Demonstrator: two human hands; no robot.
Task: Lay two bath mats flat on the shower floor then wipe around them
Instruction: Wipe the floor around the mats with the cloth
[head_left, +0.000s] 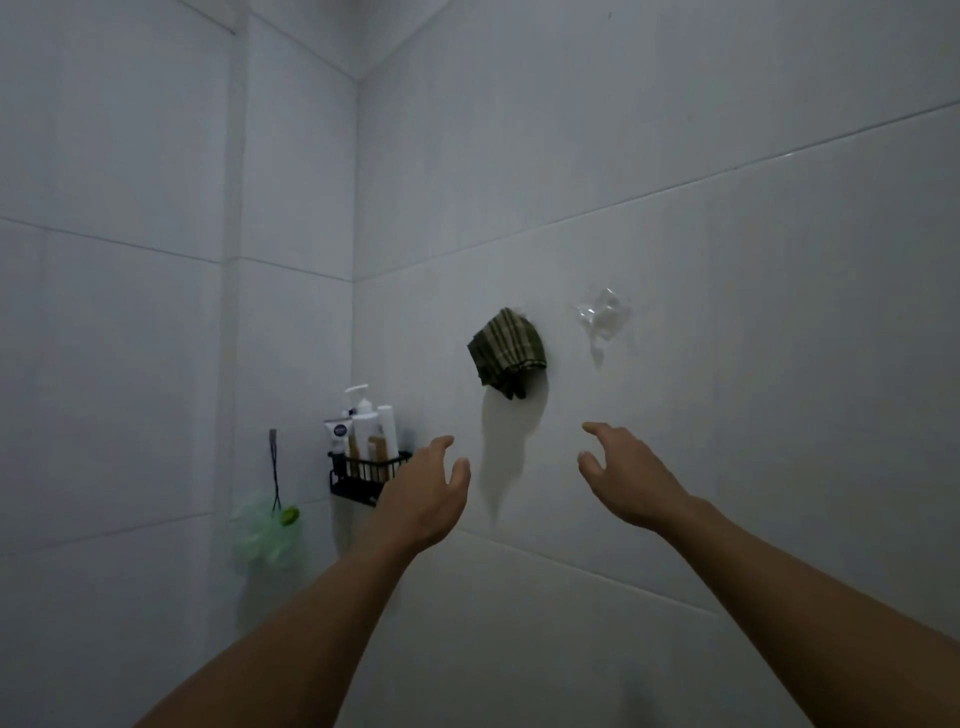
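Bath mats and shower floor out of view; camera aimed at white tiled walls in dim light. Noted left to right:

Pale green mesh bath sponge hanging by black cord from small wall hook, on left wall.

Black wire shower caddy mounted near corner, loaded with white pump bottle, tubes and other toiletries.

Left hand raised in front of caddy, fingers relaxed and slightly spread, holding nothing.

Dark green checked cloth bunched and hanging on right wall, above and between both hands; shadow cast below it. Not touched by either hand.

Clear plastic wall hook just right of cloth, stuck to tile.

Right hand raised below hook, fingers loosely curved and apart, holding nothing.
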